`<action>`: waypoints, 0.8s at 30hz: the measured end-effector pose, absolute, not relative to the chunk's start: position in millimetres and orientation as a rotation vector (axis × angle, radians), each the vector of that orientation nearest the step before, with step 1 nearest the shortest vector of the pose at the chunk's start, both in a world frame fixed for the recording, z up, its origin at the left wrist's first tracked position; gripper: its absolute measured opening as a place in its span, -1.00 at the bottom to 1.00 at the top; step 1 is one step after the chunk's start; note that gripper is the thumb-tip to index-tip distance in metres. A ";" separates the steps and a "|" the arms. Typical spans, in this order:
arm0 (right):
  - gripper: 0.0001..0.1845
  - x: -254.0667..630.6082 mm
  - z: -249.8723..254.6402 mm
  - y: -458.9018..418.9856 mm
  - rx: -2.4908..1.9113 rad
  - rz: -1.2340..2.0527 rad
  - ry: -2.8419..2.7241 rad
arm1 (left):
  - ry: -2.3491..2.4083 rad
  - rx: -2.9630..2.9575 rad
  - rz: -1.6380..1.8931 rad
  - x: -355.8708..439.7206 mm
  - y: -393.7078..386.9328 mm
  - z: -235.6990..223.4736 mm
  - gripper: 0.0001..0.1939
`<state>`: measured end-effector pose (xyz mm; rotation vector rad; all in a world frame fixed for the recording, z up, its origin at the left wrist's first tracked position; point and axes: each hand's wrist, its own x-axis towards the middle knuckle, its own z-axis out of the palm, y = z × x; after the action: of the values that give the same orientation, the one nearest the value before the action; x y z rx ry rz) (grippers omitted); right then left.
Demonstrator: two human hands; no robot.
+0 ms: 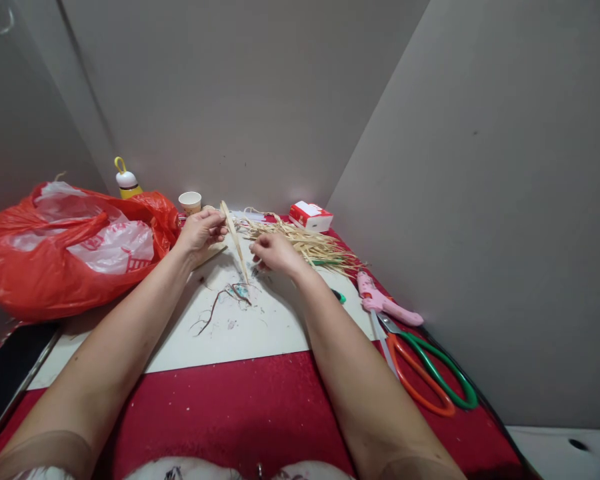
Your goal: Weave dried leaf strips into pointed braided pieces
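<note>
My left hand (204, 232) is closed, pinching a pale straw-coloured strip (235, 241) near its upper end. The strip hangs at a slant, narrowing to a thin tip just over the white board (190, 347). To its right is my right hand (275, 252), apart from the strip, with the fingers curled and the thumb against them. What those fingers hold, if anything, is hidden. A thin dark branching twig (215, 308) lies on the board below both hands. Behind my right hand spreads a bundle of dry straw strands (325, 248).
At left sit a red plastic bag (40, 280), a yellow-and-white bottle (128, 183) and a paper cup (190, 202). Toward the right are a red-and-white box (311, 217), a pink glue gun (387, 303) and large orange-and-green scissors (420, 373). Grey panels (260, 100) enclose the table.
</note>
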<state>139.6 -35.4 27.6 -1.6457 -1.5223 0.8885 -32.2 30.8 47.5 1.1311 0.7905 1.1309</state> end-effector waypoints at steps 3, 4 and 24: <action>-0.89 133.7 24.3 -41.9 -1.729 0.989 -1.860 | 0.800 1.139 1.142 -34.2 34.0 45.6 -0.77; -0.92 131.5 24.4 -43.7 -1.654 1.143 -1.915 | 0.799 1.140 1.144 -34.5 34.6 45.2 -0.76; -0.73 118.6 37.7 -38.0 -1.336 0.919 -1.138 | 0.802 1.656 1.119 -13.2 9.8 44.0 -0.91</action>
<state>118.6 -38.0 37.7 -1.3363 -1.1380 0.9192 -13.2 9.8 44.0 1.6564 0.8024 1.1190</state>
